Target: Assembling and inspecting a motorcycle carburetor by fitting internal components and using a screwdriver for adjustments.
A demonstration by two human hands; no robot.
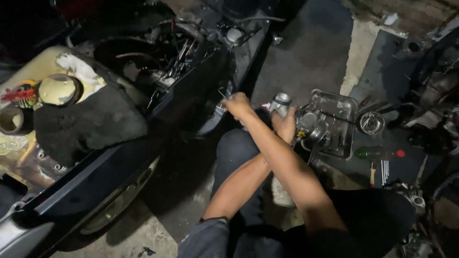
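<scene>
My arms are crossed over my knees. My right hand (237,105) reaches left to the dark side of the scooter (191,95), fingers closed on a small thin tool (222,93) whose tip meets the bodywork. My left hand (286,125) reaches right and grips a silver metal cylinder (281,102) with a small red and white nozzle end. It is held just left of a metal tray (345,102) that carries a carburettor-like part (311,128).
The scooter's open seat bay shows wires and hoses (181,52); a black cloth (86,124) lies on the yellowish underside of the raised seat. A small round metal bowl (370,123), a green-handled screwdriver (375,153) and thin tools (385,172) lie on the floor at right.
</scene>
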